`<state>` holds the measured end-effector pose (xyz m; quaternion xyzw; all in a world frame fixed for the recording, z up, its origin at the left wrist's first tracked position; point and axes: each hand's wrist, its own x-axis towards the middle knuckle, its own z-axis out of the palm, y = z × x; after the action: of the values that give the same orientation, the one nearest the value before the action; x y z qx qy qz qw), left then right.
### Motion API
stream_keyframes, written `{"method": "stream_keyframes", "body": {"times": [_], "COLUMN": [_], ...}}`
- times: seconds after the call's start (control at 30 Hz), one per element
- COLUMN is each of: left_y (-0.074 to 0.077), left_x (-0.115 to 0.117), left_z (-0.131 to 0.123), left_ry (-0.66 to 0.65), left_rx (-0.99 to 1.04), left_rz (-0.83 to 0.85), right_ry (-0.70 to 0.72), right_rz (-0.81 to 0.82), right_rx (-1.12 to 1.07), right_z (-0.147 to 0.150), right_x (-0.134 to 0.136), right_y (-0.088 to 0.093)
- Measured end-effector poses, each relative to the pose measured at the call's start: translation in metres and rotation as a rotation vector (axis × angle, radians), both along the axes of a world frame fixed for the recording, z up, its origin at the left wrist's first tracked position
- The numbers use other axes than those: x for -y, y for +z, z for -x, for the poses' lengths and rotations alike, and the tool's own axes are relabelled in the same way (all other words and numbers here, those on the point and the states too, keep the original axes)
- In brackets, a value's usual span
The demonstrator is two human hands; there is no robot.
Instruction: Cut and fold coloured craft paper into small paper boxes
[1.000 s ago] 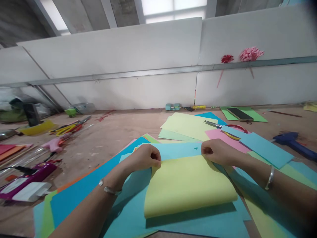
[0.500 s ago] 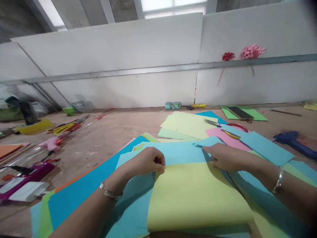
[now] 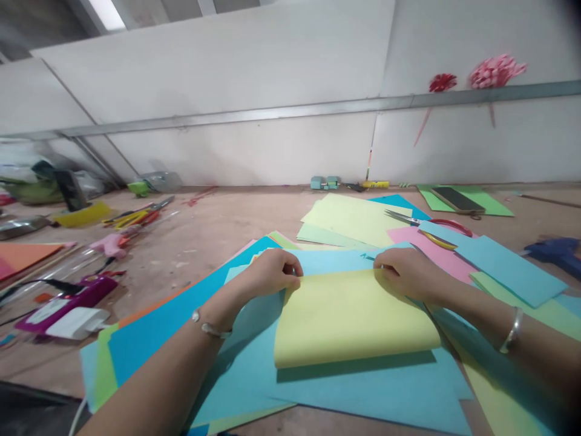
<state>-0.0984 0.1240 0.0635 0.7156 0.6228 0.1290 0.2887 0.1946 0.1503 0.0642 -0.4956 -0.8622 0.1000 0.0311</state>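
A pale yellow sheet of paper point(image 3: 349, 321) is bent over into a loose curve, its rounded fold facing me. Its far left corner is pinched by my left hand point(image 3: 275, 271), thumb and fingers closed. At the far right corner my right hand point(image 3: 403, 272) grips the same sheet, fingers curled together. Light blue sheets point(image 3: 363, 393) lie beneath it. Under the left forearm a stack of coloured paper point(image 3: 181, 321) in blue, green and orange fans out. Scissors point(image 3: 403, 217) with red and yellow handles rest beyond the right hand, partly covered by a light blue strip point(image 3: 508, 266).
On the left are a purple power strip point(image 3: 86, 290) with a white charger point(image 3: 77, 323), a pink glue gun point(image 3: 111, 242) and several pliers point(image 3: 136, 218). A blue glue gun point(image 3: 558, 254) lies right. A phone point(image 3: 456, 198) rests on green paper near the wall point(image 3: 227, 151).
Both hands now hold the yellow sheet's far edge; the right hand has closed onto its corner. The sheet's near fold has moved away from me, uncovering blue paper. The view has shifted slightly.
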Motion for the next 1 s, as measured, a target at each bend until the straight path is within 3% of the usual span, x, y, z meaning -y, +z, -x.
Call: {"method": "stream_keyframes", "body": {"times": [0.1, 0.27, 0.43, 0.53, 0.67, 0.8, 0.9, 1.0], "left_y": [-0.001, -0.003, -0.008, -0.011, -0.011, -0.002, 0.010, 0.017], "left_x": [0.000, -0.004, -0.008, -0.008, -0.009, -0.013, -0.017, -0.020], "left_z": [-0.002, 0.000, 0.004, 0.005, 0.004, -0.001, -0.012, -0.031], "left_ry": [-0.005, -0.016, -0.021, -0.035, -0.073, -0.141, -0.264, -0.468], "left_rx": [-0.005, -0.027, -0.064, -0.093, -0.152, -0.240, -0.297, -0.302], "left_rz": [-0.058, -0.058, -0.072, -0.097, -0.128, -0.154, -0.202, -0.211], "right_ry": [0.015, 0.221, 0.265, 0.289, 0.189, 0.145, 0.144, 0.123], "right_rz": [-0.056, -0.311, -0.426, -0.370, -0.158, -0.112, -0.101, -0.095], "right_rx": [0.016, 0.138, 0.143, 0.151, 0.108, 0.071, 0.053, 0.037], "right_z": [0.000, -0.005, -0.011, -0.010, -0.004, 0.000, 0.002, 0.003], "right_x": [-0.001, -0.006, -0.010, -0.010, -0.009, -0.008, -0.008, -0.007], "right_y": [-0.006, -0.015, -0.018, -0.014, -0.007, -0.003, -0.002, 0.000]}}
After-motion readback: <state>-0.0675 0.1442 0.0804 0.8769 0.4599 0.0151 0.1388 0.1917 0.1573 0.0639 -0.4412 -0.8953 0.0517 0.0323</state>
